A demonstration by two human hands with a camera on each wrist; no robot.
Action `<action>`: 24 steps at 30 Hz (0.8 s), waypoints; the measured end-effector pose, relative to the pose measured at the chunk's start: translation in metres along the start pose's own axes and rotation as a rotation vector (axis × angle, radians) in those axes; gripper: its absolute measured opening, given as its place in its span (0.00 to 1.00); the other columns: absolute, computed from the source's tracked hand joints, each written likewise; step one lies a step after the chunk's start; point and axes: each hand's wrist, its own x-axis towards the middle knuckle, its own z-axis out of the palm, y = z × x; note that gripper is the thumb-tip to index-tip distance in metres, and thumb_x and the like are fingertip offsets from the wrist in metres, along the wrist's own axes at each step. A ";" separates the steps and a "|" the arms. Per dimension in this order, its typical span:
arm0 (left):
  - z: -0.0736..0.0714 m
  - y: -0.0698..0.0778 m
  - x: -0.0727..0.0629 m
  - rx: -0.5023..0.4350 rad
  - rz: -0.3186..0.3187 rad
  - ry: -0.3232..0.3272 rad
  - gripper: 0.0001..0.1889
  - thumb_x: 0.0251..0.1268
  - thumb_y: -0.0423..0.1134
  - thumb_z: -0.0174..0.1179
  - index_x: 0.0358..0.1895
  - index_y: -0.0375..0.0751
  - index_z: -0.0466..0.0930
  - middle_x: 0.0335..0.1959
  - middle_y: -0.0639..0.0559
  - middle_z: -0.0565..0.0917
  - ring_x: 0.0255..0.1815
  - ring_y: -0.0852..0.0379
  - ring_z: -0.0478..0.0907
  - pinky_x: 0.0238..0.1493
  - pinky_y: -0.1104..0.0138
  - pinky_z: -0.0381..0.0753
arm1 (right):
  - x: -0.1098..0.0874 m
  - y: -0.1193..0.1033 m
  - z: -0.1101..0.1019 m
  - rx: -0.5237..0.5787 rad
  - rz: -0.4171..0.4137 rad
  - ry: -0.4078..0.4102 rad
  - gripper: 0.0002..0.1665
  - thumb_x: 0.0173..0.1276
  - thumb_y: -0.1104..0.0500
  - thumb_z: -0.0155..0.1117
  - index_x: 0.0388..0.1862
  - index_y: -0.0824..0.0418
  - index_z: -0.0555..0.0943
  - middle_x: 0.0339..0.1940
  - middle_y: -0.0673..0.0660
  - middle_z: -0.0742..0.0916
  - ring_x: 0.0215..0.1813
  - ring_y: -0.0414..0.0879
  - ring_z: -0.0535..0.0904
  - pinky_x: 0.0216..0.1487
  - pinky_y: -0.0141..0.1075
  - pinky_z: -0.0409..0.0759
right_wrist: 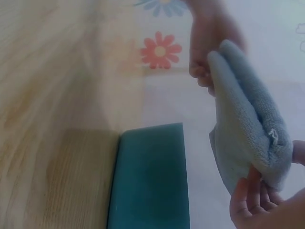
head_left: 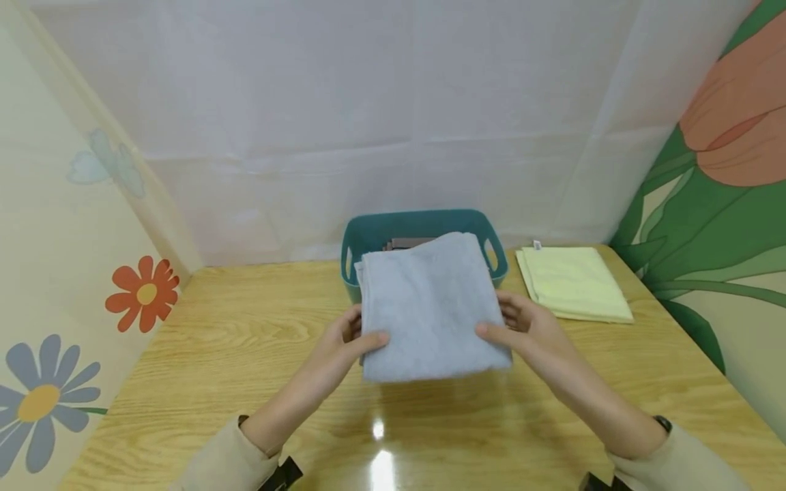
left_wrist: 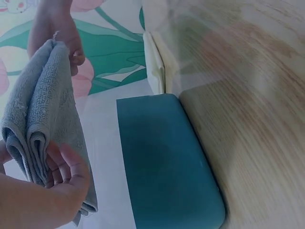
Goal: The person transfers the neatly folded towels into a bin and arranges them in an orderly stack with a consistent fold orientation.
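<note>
Between both hands a folded light blue-grey towel (head_left: 432,310) is held up above the table, in front of the teal basket (head_left: 417,219). My left hand (head_left: 350,341) grips its left edge, thumb on top and fingers underneath. On the opposite edge, my right hand (head_left: 522,331) pinches it the same way. The left wrist view shows the thick folded layers of the towel (left_wrist: 47,100) with fingers curled against its underside. From the right wrist, the towel (right_wrist: 250,114) appears clear of the table. Part of the basket is hidden behind it in the head view.
Brownish folded cloth (head_left: 408,242) shows inside the basket. A folded pale yellow towel (head_left: 577,283) with a small white tag lies on the table to the right. The wooden table (head_left: 258,307) meets a white sheet (head_left: 368,123) at the back, with flower-painted walls on both sides.
</note>
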 end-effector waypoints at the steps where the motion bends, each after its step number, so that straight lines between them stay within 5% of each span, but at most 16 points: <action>1: 0.000 0.001 0.000 0.000 0.002 0.008 0.30 0.68 0.39 0.60 0.70 0.32 0.65 0.58 0.38 0.77 0.53 0.49 0.77 0.53 0.61 0.79 | 0.001 -0.001 0.000 -0.003 0.002 0.002 0.38 0.69 0.58 0.67 0.72 0.70 0.64 0.64 0.68 0.77 0.56 0.51 0.79 0.48 0.33 0.81; 14: 0.003 0.012 0.013 -0.004 0.028 0.098 0.27 0.66 0.39 0.61 0.67 0.35 0.70 0.57 0.40 0.79 0.54 0.50 0.77 0.55 0.61 0.77 | 0.014 -0.008 -0.003 0.014 -0.037 0.055 0.36 0.70 0.58 0.66 0.71 0.69 0.66 0.63 0.66 0.79 0.50 0.40 0.80 0.48 0.29 0.80; 24: 0.000 0.015 0.021 0.001 0.051 0.132 0.27 0.68 0.39 0.61 0.68 0.37 0.69 0.57 0.41 0.78 0.55 0.50 0.77 0.55 0.62 0.78 | 0.029 -0.009 -0.002 0.039 -0.012 0.095 0.35 0.69 0.57 0.67 0.71 0.68 0.67 0.63 0.66 0.79 0.50 0.40 0.81 0.49 0.30 0.80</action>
